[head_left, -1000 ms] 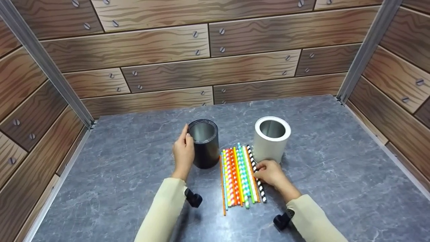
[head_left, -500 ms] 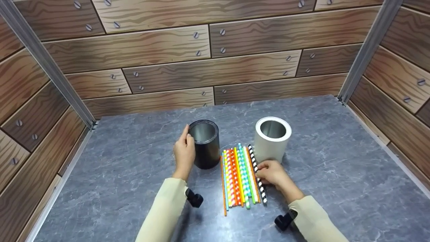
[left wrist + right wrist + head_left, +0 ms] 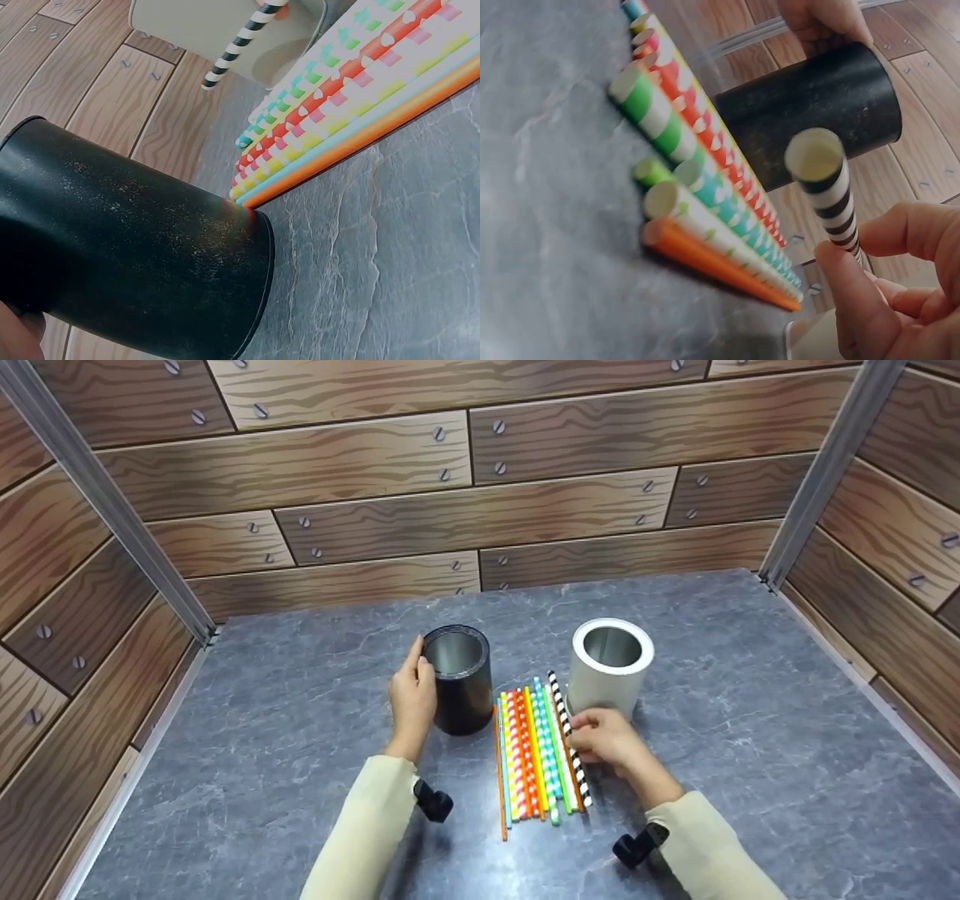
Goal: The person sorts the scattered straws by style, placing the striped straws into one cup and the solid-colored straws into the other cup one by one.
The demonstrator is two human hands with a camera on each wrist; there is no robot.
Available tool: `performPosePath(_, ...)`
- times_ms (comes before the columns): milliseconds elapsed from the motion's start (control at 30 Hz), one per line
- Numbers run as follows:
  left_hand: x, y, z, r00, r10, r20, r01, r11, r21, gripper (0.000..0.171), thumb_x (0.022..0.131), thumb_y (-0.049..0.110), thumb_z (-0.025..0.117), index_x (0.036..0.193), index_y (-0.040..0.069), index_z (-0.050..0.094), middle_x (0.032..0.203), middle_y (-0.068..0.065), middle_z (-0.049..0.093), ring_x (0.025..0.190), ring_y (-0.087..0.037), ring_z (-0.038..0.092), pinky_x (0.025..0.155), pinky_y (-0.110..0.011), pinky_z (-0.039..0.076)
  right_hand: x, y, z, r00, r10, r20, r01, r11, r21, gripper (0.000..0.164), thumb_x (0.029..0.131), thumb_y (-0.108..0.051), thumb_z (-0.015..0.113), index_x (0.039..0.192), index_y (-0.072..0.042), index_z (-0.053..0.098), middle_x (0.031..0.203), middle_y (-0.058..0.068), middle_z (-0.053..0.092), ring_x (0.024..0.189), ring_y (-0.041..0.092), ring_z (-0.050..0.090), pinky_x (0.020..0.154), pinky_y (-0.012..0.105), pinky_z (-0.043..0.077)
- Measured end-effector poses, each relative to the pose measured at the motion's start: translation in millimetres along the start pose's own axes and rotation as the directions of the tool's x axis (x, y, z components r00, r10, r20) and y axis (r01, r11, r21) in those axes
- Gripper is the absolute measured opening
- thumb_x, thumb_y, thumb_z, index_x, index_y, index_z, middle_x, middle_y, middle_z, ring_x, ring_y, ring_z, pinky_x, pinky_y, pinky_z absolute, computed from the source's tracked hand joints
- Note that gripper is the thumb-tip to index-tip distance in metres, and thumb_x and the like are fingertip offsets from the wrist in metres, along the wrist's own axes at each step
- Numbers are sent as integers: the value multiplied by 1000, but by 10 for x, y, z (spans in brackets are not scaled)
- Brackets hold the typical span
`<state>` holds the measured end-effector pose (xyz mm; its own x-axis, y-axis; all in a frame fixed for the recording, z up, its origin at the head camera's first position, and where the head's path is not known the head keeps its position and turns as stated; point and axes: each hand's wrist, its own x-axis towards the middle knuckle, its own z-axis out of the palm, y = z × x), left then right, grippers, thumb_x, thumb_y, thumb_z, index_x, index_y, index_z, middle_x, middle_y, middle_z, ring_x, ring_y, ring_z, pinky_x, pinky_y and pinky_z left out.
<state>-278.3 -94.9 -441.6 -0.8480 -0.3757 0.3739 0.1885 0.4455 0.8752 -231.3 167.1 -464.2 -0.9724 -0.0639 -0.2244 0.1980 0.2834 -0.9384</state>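
Observation:
A row of colourful paper straws [image 3: 527, 757] lies side by side on the table, between a black cylindrical can [image 3: 465, 701] and a white one. My left hand [image 3: 412, 701] holds the black can at its left side near the rim; the fingers behind it are hidden. Between thumb and fingers, my right hand [image 3: 609, 739] pinches a black-and-white striped straw [image 3: 832, 196]. That straw is raised off the table at the row's right edge, tilted, in front of the white can [image 3: 606, 690]. Both cans stand upright with open tops, and their visible insides show no straws.
The grey marbled table [image 3: 300, 675] is bounded by wood-patterned walls [image 3: 375, 472] at the back and sides. Metal posts [image 3: 817, 472] stand in the back corners. A small black camera [image 3: 433, 801] sits on each wrist.
My right hand has pinched the striped straw and shifted it slightly up and away from the row, its far end now higher in view. The left hand and both cans stay put.

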Motion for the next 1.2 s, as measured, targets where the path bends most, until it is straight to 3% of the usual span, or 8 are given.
performPosePath(267,7,11,-12,1000,-3,5,3,1000,1,41,91,14,44,131,13,55,127,-11,55,84,-23,54,78,-38,44,1,-166,-14,997,-59,42,57,998,35,33,72,-1,61,102,13,57,78,3,58,66,11,55,57,26,51)
performPosePath(467,3,16,-17,1000,3,7,-2,1000,-11,41,91,13,44,131,12,55,127,-12,55,84,-23,54,79,-38,45,-7,-312,-33,995,-100,27,98,992,84,35,72,1,57,104,15,55,73,1,58,63,9,55,56,24,50)
performPosePath(700,8,15,3,1000,21,0,-21,1000,-23,41,90,11,44,129,9,55,126,-13,56,106,-21,57,90,-39,45,-2,-460,-4,993,-120,-10,120,979,163,33,73,4,56,104,16,53,65,-3,56,55,5,51,53,21,48)
performPosePath(900,0,9,15,1000,15,-4,-15,1000,-13,41,90,12,44,130,10,55,125,-15,56,83,-24,53,78,-39,45,-7,-571,4,990,-134,-40,140,972,190,35,75,3,58,107,15,52,68,-3,57,57,6,56,55,21,51)
performPosePath(1200,-8,18,14,1000,15,-11,-15,1000,7,41,90,12,44,130,12,56,122,-15,58,79,-24,52,77,-40,45,-22,-720,-18,981,-168,-97,184,964,194,39,76,4,53,113,15,51,68,-3,60,59,5,60,56,21,52)
